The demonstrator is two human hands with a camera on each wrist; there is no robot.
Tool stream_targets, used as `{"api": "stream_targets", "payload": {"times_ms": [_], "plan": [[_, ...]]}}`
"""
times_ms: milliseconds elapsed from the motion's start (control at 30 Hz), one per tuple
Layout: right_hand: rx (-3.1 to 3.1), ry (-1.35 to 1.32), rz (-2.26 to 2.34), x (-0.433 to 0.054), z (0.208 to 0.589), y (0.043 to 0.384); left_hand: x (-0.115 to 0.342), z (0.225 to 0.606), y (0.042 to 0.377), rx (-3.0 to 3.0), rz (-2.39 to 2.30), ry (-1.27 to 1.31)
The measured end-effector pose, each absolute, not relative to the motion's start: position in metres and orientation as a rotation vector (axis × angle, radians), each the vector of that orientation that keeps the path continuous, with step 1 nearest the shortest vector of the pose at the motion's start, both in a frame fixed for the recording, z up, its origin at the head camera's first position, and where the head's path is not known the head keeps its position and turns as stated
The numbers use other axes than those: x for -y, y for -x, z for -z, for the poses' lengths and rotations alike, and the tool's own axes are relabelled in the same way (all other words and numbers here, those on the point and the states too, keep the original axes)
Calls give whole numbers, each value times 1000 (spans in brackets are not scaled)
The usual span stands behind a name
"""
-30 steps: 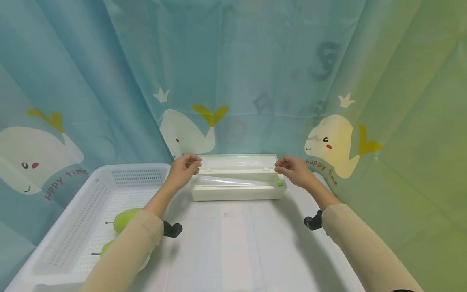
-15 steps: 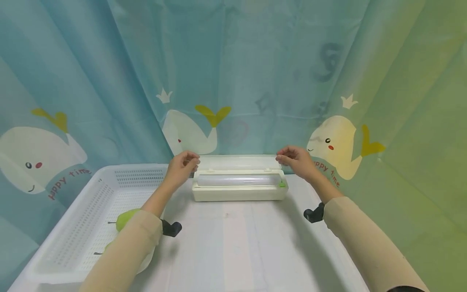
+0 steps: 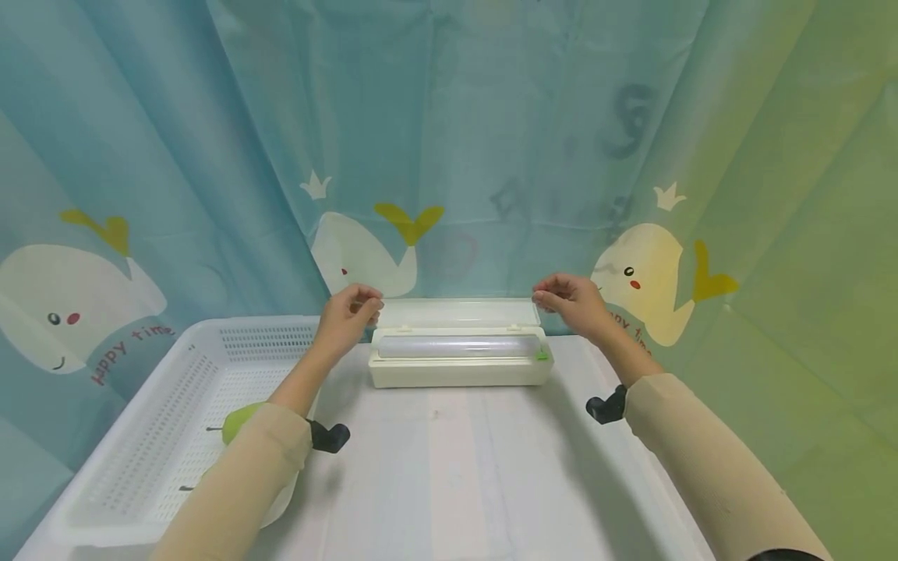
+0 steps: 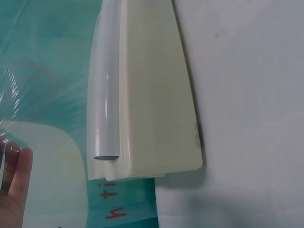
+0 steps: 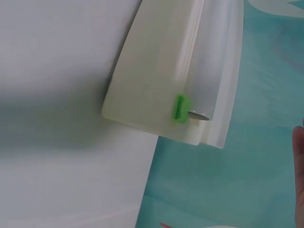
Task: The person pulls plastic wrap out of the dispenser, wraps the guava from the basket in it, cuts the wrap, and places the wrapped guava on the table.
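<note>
Item: clear plastic film (image 4: pixel 12 92), thin, creased near the fingers in the left wrist view; barely visible from the head; its run down to the roll cannot be traced.

Housing: long cream plastic box (image 3: pixel 461 376), set at twelve o'clock on the white cloth-covered table (image 3: pixel 449 467); its pale hinged lid (image 3: pixel 456 313) is tipped back at twelve o'clock. A glossy whitish film roll (image 3: pixel 459 346) is seated inside; a small green plastic slider (image 5: pixel 180 109) is fitted at three o'clock.

Grip: film is pinched narrowly by the left hand (image 3: pixel 347 318), at ten o'clock of the box. The right hand (image 3: pixel 571 302), at two o'clock, is likewise drawn into a narrow pinch; film is judged to be held there, though none is clearly seen.

Handling, as judged: film nearly weightless, limp, clingy, easily torn or folded onto itself; best taken by both corners, evenly tensioned. Box light, rigid; best steadied by its ends.

Adjacent: white perforated plastic basket (image 3: pixel 259 320), between eight and nine o'clock, with a green pear-like fruit (image 3: pixel 238 421) inside.
</note>
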State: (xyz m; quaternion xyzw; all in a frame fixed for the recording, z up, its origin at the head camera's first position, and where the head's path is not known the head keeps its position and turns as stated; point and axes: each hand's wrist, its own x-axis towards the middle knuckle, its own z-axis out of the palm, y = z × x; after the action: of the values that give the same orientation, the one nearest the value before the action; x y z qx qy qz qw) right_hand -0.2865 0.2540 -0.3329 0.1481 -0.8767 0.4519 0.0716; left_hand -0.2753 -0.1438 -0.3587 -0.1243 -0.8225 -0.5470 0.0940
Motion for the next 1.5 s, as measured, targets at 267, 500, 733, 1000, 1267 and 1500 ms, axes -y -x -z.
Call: {"api": "stream_targets", "payload": {"times_ms": [267,500,733,1000,1267,1500], "plan": [[2632,-424,-1295,-256,328,287,144,353,273,2452,1555,398],[2596,-481,-1324,-257,322,288,145,347,271,2442,1486,407],[2586,-496,-1346,-257,315,286,145,340,269,2425,1503,410],[2574,-514,-1341,-259,309,283,144,336,265,2405,1494,412],[2573,-523,-1318,-259,302,278,144,331,260,2400,1492,406],[2564,-527,-1338,-259,295,278,143,325,258,2382,1498,394]]}}
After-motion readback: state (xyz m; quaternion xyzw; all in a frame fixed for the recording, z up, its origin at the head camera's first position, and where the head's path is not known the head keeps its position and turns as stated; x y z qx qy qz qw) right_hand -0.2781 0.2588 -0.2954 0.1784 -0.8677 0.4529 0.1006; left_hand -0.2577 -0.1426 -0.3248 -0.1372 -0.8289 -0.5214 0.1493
